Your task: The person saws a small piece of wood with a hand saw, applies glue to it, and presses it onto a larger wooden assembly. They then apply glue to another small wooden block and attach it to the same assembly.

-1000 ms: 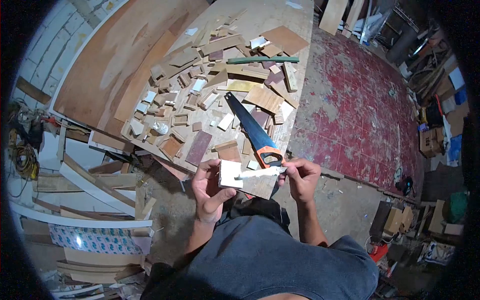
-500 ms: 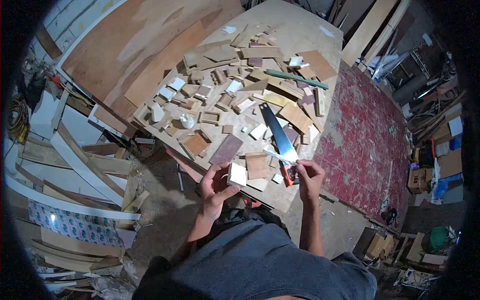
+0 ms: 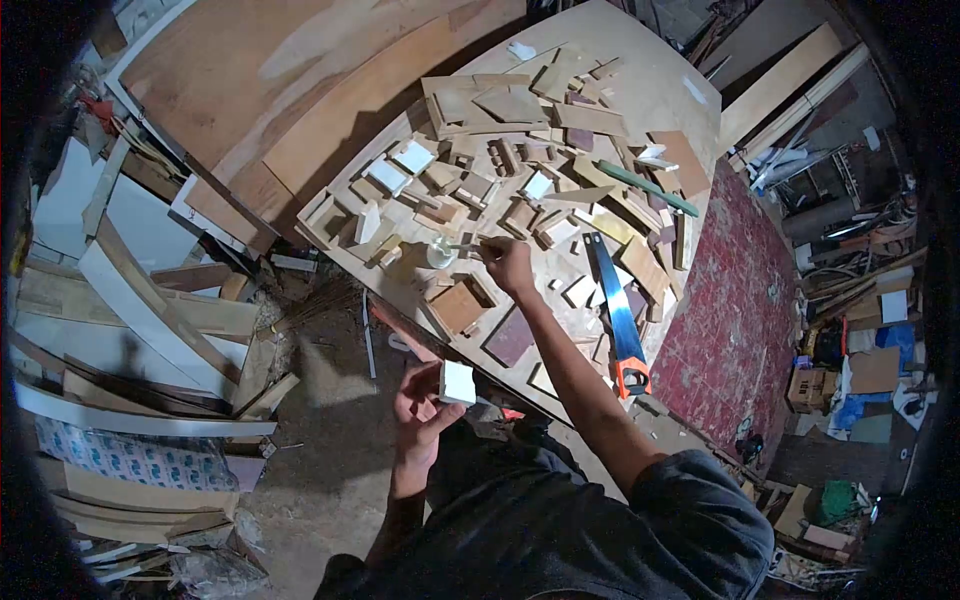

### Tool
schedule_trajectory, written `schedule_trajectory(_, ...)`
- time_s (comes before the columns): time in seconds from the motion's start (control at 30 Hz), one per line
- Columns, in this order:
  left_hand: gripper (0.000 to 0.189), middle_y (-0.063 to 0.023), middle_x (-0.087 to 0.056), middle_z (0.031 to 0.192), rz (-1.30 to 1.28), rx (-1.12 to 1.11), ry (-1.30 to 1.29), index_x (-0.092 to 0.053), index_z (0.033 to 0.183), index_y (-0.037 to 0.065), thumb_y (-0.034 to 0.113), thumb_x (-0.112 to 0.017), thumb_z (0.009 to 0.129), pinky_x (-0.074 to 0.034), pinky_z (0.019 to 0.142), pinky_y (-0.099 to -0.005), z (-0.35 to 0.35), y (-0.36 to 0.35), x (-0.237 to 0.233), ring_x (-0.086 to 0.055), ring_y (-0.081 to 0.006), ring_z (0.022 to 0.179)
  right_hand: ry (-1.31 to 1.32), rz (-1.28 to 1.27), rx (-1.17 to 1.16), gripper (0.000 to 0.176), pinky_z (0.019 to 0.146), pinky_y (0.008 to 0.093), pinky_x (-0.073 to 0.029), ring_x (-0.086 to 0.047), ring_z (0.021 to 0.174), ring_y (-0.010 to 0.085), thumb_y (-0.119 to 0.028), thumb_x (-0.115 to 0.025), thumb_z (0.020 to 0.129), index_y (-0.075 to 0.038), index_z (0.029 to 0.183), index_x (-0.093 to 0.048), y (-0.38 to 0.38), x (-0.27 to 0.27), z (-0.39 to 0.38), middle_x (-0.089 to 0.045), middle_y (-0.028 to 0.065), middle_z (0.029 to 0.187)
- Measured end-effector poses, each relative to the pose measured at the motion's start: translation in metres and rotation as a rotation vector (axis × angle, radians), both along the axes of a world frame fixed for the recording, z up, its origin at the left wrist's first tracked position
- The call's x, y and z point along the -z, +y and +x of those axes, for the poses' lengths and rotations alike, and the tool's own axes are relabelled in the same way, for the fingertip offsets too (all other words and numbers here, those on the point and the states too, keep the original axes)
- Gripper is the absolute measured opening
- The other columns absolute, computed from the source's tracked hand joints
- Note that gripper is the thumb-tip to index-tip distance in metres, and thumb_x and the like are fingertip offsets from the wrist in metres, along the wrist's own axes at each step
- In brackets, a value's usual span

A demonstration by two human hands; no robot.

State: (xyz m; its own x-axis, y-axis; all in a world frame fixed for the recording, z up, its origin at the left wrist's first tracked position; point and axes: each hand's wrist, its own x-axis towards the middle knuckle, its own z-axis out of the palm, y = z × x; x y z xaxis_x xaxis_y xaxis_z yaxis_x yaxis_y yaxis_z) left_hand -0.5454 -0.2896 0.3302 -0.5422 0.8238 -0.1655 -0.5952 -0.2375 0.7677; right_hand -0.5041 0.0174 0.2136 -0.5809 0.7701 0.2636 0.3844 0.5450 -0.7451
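In my left hand (image 3: 418,405), low in front of the table's near edge, is a small block with a white face (image 3: 457,383), gripped between thumb and fingers. My right hand (image 3: 508,265) is stretched out over the table, its fingers pinched on a thin stick (image 3: 467,247). The stick's far end reaches a small whitish jar (image 3: 440,252), and its tip cannot be made out. Just below the jar lies an open wooden box piece (image 3: 460,305). A dark reddish board (image 3: 511,337) lies under my right forearm.
A handsaw (image 3: 617,310) with an orange handle lies at the table's right side. Many wood offcuts and a green strip (image 3: 648,187) cover the middle of the table (image 3: 640,45). Large plywood sheets (image 3: 330,80) lean at the left. Curved white-edged pieces (image 3: 150,315) are stacked beside the table.
My right hand has moved from beside the saw handle leftward and away from me to the jar, carrying the thin stick. My left hand still holds the white-faced block, slightly lower.
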Motion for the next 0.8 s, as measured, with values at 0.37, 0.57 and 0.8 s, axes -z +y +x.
schedule_trajectory(0.37, 0.06, -0.0112, -0.061, 0.118, 0.036, -0.075, 0.01, -0.051, 0.126, 0.002, -0.002, -0.079, 0.074, -0.053, 0.09, -0.0374, -0.048, -0.028, 0.046, -0.061, -0.0227, 0.109, -0.548, 0.183, -0.097, 0.019, 0.065, 0.0481, -0.053, -0.065, 0.07, 0.041, -0.021, -0.064, 0.081, -0.002, 0.076, -0.068, 0.014, 0.062, -0.074, -0.066, 0.0217, 0.074)
schedule_trajectory(0.57, 0.061, -0.0126, -0.061, 0.118, 0.003, -0.079, -0.011, -0.052, 0.125, 0.001, -0.002, -0.082, 0.072, -0.054, 0.091, -0.0373, -0.058, -0.032, 0.048, -0.062, -0.0225, 0.107, -0.673, 0.133, -0.07, 0.02, 0.065, 0.0469, -0.054, -0.067, 0.07, 0.0392, -0.02, -0.068, 0.078, -0.001, 0.073, -0.068, 0.007, 0.064, -0.088, -0.066, 0.0227, 0.075)
schedule_trajectory(0.8, 0.069, -0.0141, -0.06, 0.123, -0.042, -0.039, -0.004, -0.049, 0.129, 0.003, 0.006, -0.085, 0.07, -0.048, 0.096, -0.0412, -0.065, -0.048, 0.058, -0.059, -0.0268, 0.114, -0.476, -0.023, 0.199, 0.024, 0.06, 0.046, -0.052, -0.066, 0.066, 0.0396, -0.024, -0.073, 0.074, 0.0, 0.07, -0.069, 0.014, 0.078, -0.086, -0.065, 0.0231, 0.07)
